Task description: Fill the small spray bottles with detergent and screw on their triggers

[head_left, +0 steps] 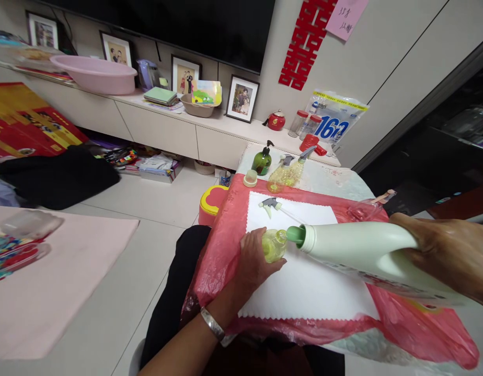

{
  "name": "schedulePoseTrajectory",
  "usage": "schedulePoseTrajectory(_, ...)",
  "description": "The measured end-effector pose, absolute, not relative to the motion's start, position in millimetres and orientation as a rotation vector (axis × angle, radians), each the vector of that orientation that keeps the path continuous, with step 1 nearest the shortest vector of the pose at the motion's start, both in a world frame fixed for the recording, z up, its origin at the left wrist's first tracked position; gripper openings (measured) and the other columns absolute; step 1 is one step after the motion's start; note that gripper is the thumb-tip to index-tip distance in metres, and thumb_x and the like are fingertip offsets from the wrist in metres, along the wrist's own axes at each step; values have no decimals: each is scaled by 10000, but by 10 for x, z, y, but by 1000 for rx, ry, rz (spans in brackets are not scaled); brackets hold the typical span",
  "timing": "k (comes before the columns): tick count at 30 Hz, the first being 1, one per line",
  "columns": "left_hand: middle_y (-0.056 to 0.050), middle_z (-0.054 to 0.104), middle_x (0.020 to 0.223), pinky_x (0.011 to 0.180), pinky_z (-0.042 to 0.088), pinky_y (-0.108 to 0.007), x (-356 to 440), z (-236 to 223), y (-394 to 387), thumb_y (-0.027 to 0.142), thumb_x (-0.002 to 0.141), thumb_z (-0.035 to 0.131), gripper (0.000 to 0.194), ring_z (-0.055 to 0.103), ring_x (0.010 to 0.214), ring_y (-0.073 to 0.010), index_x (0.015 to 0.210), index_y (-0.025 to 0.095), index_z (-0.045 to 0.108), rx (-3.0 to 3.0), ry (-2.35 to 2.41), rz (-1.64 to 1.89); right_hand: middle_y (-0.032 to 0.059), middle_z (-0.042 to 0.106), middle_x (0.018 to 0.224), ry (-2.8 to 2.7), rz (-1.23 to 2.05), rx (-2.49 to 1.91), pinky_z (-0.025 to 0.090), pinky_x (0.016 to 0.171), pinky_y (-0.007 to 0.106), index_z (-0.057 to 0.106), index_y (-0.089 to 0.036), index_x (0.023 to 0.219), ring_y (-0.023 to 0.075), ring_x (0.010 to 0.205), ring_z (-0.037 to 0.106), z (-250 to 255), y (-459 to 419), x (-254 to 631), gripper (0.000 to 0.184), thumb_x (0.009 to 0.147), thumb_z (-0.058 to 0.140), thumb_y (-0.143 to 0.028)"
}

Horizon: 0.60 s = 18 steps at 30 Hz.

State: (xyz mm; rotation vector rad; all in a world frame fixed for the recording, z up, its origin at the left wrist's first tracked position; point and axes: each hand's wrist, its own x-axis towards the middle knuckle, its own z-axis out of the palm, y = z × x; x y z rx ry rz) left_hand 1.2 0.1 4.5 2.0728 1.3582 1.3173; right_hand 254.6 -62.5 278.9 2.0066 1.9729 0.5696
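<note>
My left hand (254,261) is wrapped round a clear yellow-green spray bottle (273,246) whose neck is uncapped. By its handle, my right hand (447,250) grips a large pale green detergent jug (355,240), tipped so its green spout (294,235) meets or nearly meets the bottle's mouth. Whether liquid is flowing I cannot tell. Behind the bottle, a grey and pale green trigger spray head (270,203) with its tube lies on a white scalloped mat (312,292). A pale cap (250,178) stands on the red plastic sheet (218,250) near the far left edge.
Beyond the mat stand a green pump bottle (262,161) and two clear spray bottles (284,175). A small red clear container (363,210) with a wooden-looking handle sits at right. A yellow and red stool (210,203) is left of the table; a pink-covered table (77,261) is further left.
</note>
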Motion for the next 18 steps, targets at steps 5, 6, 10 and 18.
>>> schedulePoseTrajectory(5, -135, 642, 1197, 964, 510, -522, 14, 53, 2, 435, 565, 879, 936, 641, 1107, -352, 1334, 194, 405, 2068, 1356, 1335, 20, 549, 528, 2025, 597, 1966, 131, 454, 252, 591, -292, 749, 194, 405, 485, 2807, -645, 2557, 347, 659, 320, -489)
schedulePoseTrajectory(6, -132, 642, 1194, 960, 511, -521, 14, 58, 4, 433, 561, 882, 941, 643, 1102, -351, 1335, 198, 402, 2070, 1355, 1336, 20, 549, 526, 2035, 604, 1959, 134, 450, 253, 593, -291, 753, 194, 401, 482, 2804, -648, 2567, 345, 660, 322, -483)
schedulePoseTrajectory(10, -132, 645, 1174, 944, 519, -523, 15, 75, 9, 419, 537, 894, 965, 650, 1078, -352, 1331, 194, 394, 2087, 1353, 1354, 18, 545, 513, 2091, 606, 1949, 130, 443, 251, 598, -286, 748, 192, 384, 472, 2785, -658, 2612, 339, 657, 334, -478)
schedulePoseTrajectory(18, -130, 641, 1187, 954, 515, -517, 18, 66, 4, 416, 544, 892, 960, 645, 1087, -346, 1333, 198, 390, 2084, 1358, 1344, 22, 531, 494, 2217, 652, 1879, 104, 434, 241, 598, -277, 776, 195, 354, 455, 2788, -639, 2617, 333, 697, 354, -490)
